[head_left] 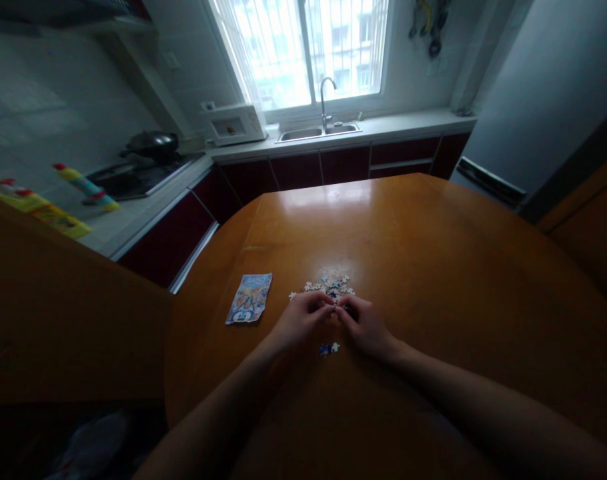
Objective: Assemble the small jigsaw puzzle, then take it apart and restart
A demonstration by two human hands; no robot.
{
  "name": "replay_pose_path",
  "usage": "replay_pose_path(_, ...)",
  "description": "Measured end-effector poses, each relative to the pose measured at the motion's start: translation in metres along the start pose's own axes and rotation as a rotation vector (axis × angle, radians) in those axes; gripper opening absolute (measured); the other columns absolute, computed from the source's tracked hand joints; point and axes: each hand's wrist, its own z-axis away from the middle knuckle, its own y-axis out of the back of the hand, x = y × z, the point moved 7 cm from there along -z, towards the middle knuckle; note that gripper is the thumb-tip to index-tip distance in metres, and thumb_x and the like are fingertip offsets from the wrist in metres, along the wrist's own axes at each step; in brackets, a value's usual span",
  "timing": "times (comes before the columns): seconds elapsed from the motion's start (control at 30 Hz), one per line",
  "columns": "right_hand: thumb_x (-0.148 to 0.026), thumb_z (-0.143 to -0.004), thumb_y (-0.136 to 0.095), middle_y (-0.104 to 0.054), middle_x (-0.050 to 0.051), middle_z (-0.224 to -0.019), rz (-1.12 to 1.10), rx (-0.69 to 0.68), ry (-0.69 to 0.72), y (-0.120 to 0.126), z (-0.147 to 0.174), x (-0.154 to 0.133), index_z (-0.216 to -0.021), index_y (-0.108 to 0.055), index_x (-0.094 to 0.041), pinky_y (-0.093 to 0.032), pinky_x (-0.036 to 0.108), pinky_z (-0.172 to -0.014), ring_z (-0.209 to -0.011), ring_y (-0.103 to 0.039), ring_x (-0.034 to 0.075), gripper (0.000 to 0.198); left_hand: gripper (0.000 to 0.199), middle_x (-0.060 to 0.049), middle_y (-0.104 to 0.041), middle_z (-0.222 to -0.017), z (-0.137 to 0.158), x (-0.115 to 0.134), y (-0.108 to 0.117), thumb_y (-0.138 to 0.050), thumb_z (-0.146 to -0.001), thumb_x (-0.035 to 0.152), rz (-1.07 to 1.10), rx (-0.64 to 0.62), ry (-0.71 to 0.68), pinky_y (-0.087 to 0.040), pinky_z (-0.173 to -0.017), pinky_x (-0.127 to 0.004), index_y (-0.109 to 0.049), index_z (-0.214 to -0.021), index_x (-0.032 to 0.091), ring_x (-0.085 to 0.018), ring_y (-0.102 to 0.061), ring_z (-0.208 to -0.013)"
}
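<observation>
My left hand (303,316) and my right hand (366,327) meet fingertip to fingertip over the table, both closed in a pinch. Between them is a small pale jigsaw puzzle piece (335,307), mostly covered by the fingers. Just beyond lies a loose pile of jigsaw puzzle pieces (319,287), mostly whitish, a few dark blue. Nearer to me, below the hands, a short strip of joined puzzle pieces (328,349) in blue and white lies flat. To the left of my left hand rests a creased picture sheet (250,298) with a blue cartoon print.
The glossy brown wooden table (408,233) has a curved edge. Past it stand a counter with a double sink (303,134), a white microwave (235,125) and a stove with a dark wok (152,143). Colourful bottles (86,187) stand at left, a fridge (538,100) at right.
</observation>
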Motion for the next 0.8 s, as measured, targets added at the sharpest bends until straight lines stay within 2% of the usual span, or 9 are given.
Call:
replay_pose_path(0.2,-0.030,-0.095,-0.058,-0.069,0.003,-0.081,0.071,0.067,-0.023,0.004,0.001,0.003,-0.090,-0.068,-0.018,-0.046,0.029,-0.069,-0.073,-0.061,0.017,0.016,0.025,-0.005,-0.073,-0.079,0.000,-0.002,0.002,-0.066,-0.088,0.035,-0.027,0.036,0.007,-0.048,-0.064,-0.025,-0.075,-0.100,0.014,-0.016,-0.064,-0.070)
replay_pose_path(0.33,-0.033,-0.094,-0.059,-0.068,0.003,-0.080,0.009,0.088,-0.054,0.007,0.000,0.006,-0.089,-0.068,-0.018,-0.047,0.030,-0.068,-0.072,-0.061,0.018,0.018,0.016,-0.006,-0.077,-0.087,0.000,-0.004,0.010,-0.066,-0.087,0.027,-0.149,0.115,-0.008,-0.052,-0.075,-0.030,-0.077,-0.094,0.017,-0.019,-0.069,-0.079)
replay_pose_path(0.43,-0.033,-0.094,-0.061,-0.069,0.003,-0.081,-0.042,0.067,-0.042,0.005,0.000,0.005,-0.090,-0.069,-0.018,-0.048,0.030,-0.069,-0.074,-0.061,0.018,0.018,0.016,-0.007,-0.078,-0.092,-0.001,-0.001,0.008,-0.067,-0.088,0.028,-0.134,0.094,-0.036,-0.053,-0.079,-0.032,-0.077,-0.095,0.018,-0.020,-0.070,-0.084)
replay_pose_path(0.57,-0.036,-0.091,-0.065,-0.070,0.004,-0.080,-0.119,0.039,-0.044,0.003,-0.001,0.005,-0.088,-0.070,-0.017,-0.049,0.030,-0.069,-0.075,-0.063,0.019,0.019,0.020,-0.007,-0.076,-0.089,0.002,0.007,0.000,-0.070,-0.088,0.034,-0.041,0.040,-0.057,-0.052,-0.075,-0.029,-0.075,-0.094,0.015,-0.019,-0.069,-0.081)
replay_pose_path(0.7,-0.040,-0.090,-0.065,-0.069,0.003,-0.078,-0.196,0.020,-0.058,0.002,-0.002,0.004,-0.088,-0.070,-0.017,-0.049,0.031,-0.068,-0.073,-0.062,0.018,0.023,0.022,-0.004,-0.072,-0.078,0.003,0.010,0.001,-0.069,-0.088,0.036,-0.044,0.065,-0.050,-0.049,-0.068,-0.025,-0.073,-0.084,0.014,-0.016,-0.064,-0.072)
replay_pose_path(0.8,-0.041,-0.091,-0.063,-0.069,0.003,-0.078,-0.228,0.002,-0.043,0.002,-0.003,0.000,-0.090,-0.069,-0.017,-0.050,0.031,-0.070,-0.073,-0.062,0.018,0.025,0.022,-0.003,-0.070,-0.075,0.003,0.007,0.003,-0.068,-0.087,0.036,-0.005,0.079,-0.034,-0.047,-0.066,-0.025,-0.071,-0.083,0.014,-0.014,-0.061,-0.069)
